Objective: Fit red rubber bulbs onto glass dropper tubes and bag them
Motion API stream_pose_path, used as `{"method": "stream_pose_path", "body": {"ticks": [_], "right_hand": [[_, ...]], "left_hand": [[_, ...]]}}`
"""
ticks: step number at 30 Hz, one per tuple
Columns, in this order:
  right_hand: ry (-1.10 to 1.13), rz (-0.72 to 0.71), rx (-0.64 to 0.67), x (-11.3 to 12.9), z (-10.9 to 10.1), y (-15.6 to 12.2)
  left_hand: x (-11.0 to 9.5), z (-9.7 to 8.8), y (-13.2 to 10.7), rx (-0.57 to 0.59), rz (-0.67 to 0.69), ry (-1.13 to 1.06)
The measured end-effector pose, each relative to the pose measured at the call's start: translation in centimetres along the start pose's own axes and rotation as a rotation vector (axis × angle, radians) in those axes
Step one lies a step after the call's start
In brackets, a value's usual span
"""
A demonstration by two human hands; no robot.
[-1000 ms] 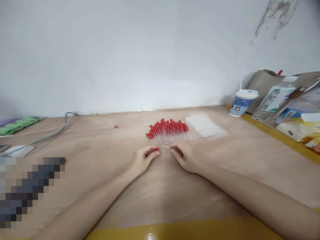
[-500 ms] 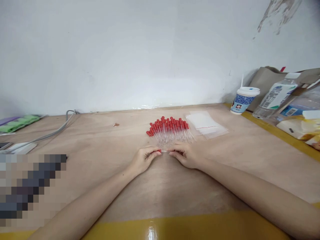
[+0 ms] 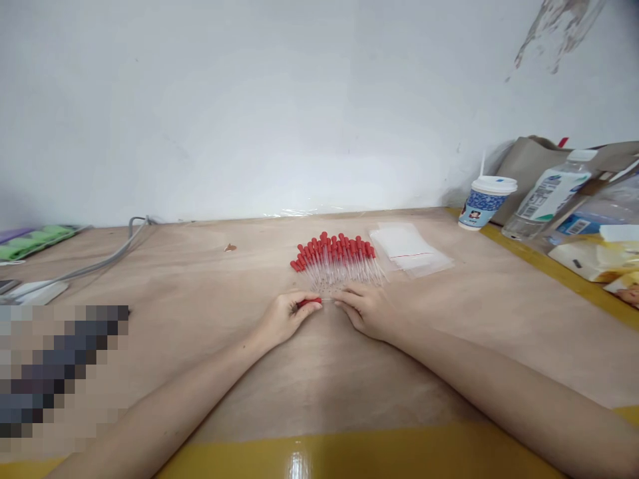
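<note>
Between my two hands a dropper point(image 3: 312, 301) with a red bulb and a thin clear tube lies sideways, low over the table. My left hand point(image 3: 288, 315) pinches its red bulb between thumb and fingers. The fingertips of my right hand point(image 3: 363, 311) close on the clear tube from the other side, hiding its tip. Just beyond my hands lies a pile of droppers point(image 3: 334, 253), red bulbs toward the wall and clear tubes toward me. Clear zip bags point(image 3: 410, 247) lie flat to the right of the pile.
At the right stand a lidded paper cup point(image 3: 485, 203) with a straw and a plastic bottle point(image 3: 552, 193), before a grey bag point(image 3: 519, 163). A grey cable point(image 3: 112, 251) and a green item point(image 3: 37, 245) are at the left. Yellow tape point(image 3: 349, 449) edges the table point(image 3: 200, 319).
More of the red bulb shows between my left thumb and fingers. My right fingers have shifted slightly and still meet the tube. The view has moved a little.
</note>
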State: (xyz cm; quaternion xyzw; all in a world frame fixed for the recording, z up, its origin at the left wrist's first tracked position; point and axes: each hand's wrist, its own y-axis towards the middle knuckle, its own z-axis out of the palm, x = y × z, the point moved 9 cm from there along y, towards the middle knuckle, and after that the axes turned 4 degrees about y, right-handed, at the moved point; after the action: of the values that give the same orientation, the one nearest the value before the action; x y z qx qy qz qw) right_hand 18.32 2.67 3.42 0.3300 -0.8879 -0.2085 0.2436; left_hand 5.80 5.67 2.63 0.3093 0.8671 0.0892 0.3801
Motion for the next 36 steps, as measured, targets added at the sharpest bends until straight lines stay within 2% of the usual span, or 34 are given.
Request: {"method": "stream_pose_path", "body": {"ticks": [4, 8, 19, 25, 30, 34, 36], "right_hand": [[0.118, 0.0, -0.033, -0.4, -0.4, -0.2], [0.099, -0.062, -0.036, -0.4, -0.6, -0.5], [-0.005, -0.154, -0.112, 0.8, -0.7, -0.3], [-0.087, -0.109, -0.022, 0.9, 0.5, 0.0], [-0.054, 0.001, 0.092, 0.3, 1.3, 0.3], [0.014, 0.123, 0.153, -0.4, 1.6, 0.5], [0.098, 0.12, 0.13, -0.1, 1.4, 0.6]], "left_hand": [[0.9, -0.1, 0.0, -0.02, -0.023, -0.037], [1.0, 0.5, -0.1, 0.034, -0.004, -0.034], [1.0, 0.7, -0.4, 0.069, -0.074, -0.096], [0.8, 0.7, -0.5, 0.06, -0.027, -0.07], [0.8, 0.7, -0.4, 0.057, -0.029, -0.062], [2.1, 0.5, 0.1, 0.028, -0.159, -0.268], [2.7, 0.2, 0.3, -0.022, -0.228, -0.434]]}}
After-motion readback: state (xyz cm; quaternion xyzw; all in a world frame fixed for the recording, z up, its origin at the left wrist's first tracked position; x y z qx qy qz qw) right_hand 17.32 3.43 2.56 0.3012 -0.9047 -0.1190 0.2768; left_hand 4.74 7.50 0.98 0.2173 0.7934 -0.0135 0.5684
